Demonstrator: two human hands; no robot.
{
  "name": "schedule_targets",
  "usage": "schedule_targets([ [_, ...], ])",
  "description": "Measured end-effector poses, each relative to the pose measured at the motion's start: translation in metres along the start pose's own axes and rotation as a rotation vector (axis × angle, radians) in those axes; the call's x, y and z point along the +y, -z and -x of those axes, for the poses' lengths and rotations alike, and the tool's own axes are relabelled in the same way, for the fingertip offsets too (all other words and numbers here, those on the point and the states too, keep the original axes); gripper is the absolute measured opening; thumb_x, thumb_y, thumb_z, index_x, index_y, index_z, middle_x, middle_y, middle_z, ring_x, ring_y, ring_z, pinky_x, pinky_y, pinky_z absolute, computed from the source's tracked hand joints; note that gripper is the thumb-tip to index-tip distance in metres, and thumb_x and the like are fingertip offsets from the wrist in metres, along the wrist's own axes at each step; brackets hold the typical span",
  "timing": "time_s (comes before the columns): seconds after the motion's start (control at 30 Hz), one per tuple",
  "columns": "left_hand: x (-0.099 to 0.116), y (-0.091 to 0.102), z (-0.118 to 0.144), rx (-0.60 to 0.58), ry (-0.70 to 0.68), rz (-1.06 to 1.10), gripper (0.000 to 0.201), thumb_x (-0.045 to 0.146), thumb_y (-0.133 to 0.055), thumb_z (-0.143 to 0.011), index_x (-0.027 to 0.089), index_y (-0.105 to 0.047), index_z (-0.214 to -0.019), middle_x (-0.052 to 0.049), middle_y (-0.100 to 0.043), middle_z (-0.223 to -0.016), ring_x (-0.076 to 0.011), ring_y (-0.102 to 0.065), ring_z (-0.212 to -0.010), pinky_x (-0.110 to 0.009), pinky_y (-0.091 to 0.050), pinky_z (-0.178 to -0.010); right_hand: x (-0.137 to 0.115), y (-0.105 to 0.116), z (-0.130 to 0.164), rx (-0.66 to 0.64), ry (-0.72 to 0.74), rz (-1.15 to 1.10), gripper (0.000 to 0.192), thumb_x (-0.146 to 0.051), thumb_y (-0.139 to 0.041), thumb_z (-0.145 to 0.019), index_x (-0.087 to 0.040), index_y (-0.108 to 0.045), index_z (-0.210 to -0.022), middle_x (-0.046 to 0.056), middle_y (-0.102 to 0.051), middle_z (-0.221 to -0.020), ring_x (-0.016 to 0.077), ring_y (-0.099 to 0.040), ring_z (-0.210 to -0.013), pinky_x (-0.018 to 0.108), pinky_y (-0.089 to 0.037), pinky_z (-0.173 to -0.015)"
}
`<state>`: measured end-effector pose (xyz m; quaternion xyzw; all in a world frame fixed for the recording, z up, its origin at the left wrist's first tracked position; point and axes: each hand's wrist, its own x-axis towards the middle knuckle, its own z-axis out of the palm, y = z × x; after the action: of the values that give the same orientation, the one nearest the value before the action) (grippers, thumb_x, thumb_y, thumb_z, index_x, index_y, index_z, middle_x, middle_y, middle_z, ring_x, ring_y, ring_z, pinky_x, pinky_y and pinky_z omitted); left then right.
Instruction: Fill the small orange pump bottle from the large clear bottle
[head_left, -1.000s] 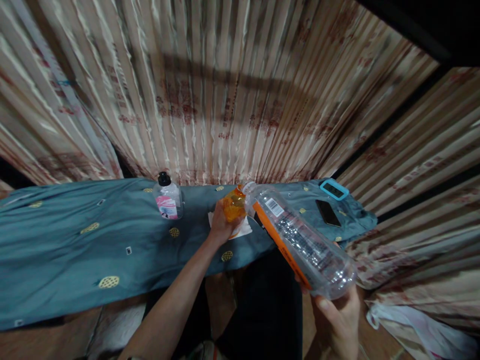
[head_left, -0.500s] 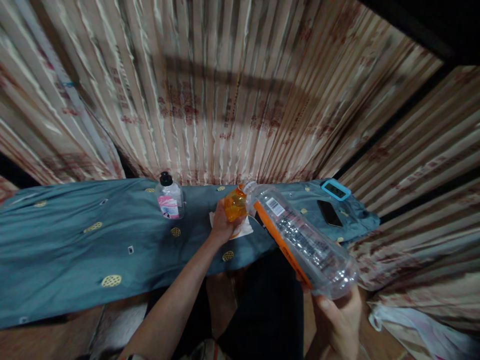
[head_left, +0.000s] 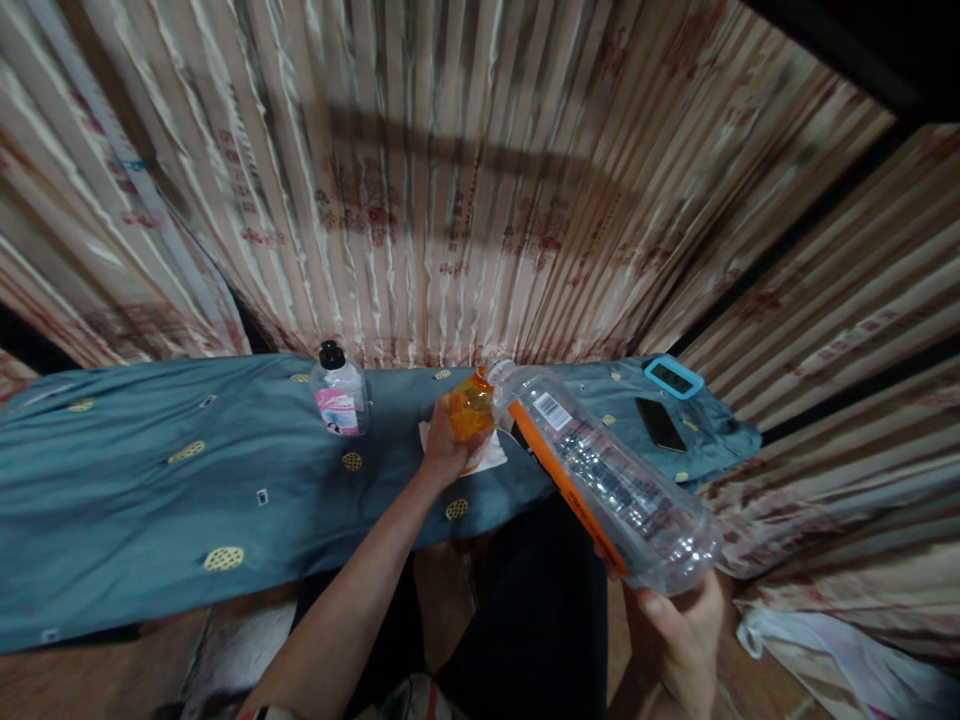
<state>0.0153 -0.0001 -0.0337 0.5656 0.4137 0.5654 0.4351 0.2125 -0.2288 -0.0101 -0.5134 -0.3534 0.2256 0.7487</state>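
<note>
The large clear bottle (head_left: 626,485) is see-through and glossy, with a lengthwise orange band, a white barcode panel and dark print too blurred to read. It slants over the counter (head_left: 127,490), its neck above the part near the far edge and its broad base out past the near edge. The right hand (head_left: 681,620) grips that base from below. At the neck is the mouth of a small amber bottle (head_left: 471,408), translucent orange and tilted; whether the rims touch is unclear. The left hand (head_left: 444,455) is wrapped around it. Under this hand lies a crumpled white sheet (head_left: 491,456). Toward the counter's left end, near the far edge, stands a black-capped bottle (head_left: 341,400) with a pink-and-white label. Near the far right corner lie a dark phone (head_left: 660,424) and a blue-framed device (head_left: 673,377). A pleated curtain (head_left: 420,200) hangs behind the far edge.
</note>
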Motion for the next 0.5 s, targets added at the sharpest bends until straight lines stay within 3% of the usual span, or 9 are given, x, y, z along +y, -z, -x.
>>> schedule_targets([
  [0.3, -0.004, 0.001, 0.0, -0.01, -0.005, 0.007, 0.056, 0.032, -0.085, -0.064, 0.021, -0.055, -0.11, -0.007, -0.068, -0.111, -0.0258, -0.067, -0.102, -0.042, -0.056, -0.093, 0.002, 0.003, 0.002, 0.039, -0.039, 0.025, 0.08, -0.044, -0.095, -0.063, -0.018, -0.066, -0.133, 0.01, -0.078, -0.099, 0.0252, -0.07, -0.076, 0.037, -0.057, -0.067],
  [0.5, -0.011, 0.0, -0.001, 0.003, -0.02, 0.012, 0.058, 0.035, -0.086, -0.064, 0.021, -0.055, -0.111, -0.008, -0.067, -0.115, -0.0276, -0.066, -0.106, -0.045, -0.055, -0.095, 0.0, 0.0, 0.005, 0.063, -0.065, 0.04, 0.093, -0.046, -0.095, -0.062, -0.016, -0.06, -0.142, 0.012, -0.077, -0.109, 0.0274, -0.072, -0.085, 0.044, -0.058, -0.082],
])
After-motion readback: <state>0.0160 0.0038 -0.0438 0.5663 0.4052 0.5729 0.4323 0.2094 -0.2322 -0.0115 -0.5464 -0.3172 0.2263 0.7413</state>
